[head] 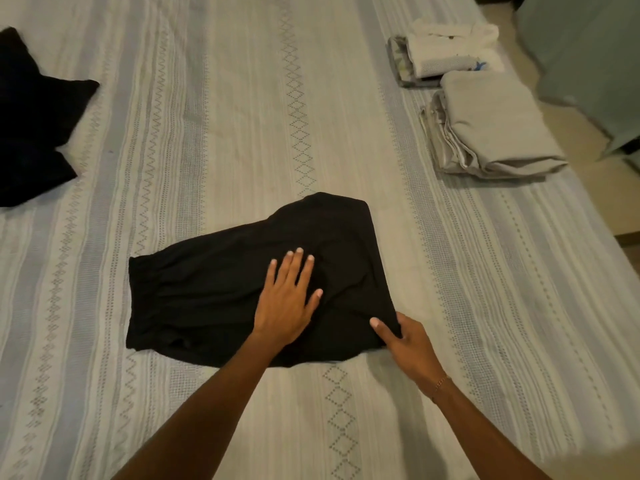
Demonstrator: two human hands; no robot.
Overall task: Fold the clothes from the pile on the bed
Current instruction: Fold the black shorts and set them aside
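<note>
Black shorts (242,289) mid-bed (346,116) | left hand (287,303) flat, fingers spread, pressing | right hand (405,341) pinching near-right corner | soft, light, limp; likely best taken at corners

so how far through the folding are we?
Done: two folded stacks at the far right, a grey stack and a white stack behind it. In hand: a black garment mid-bed, left hand pressing it flat, right hand gripping its near right corner. Left: that fold, plus the dark clothes lying unfolded at the far left.
</note>
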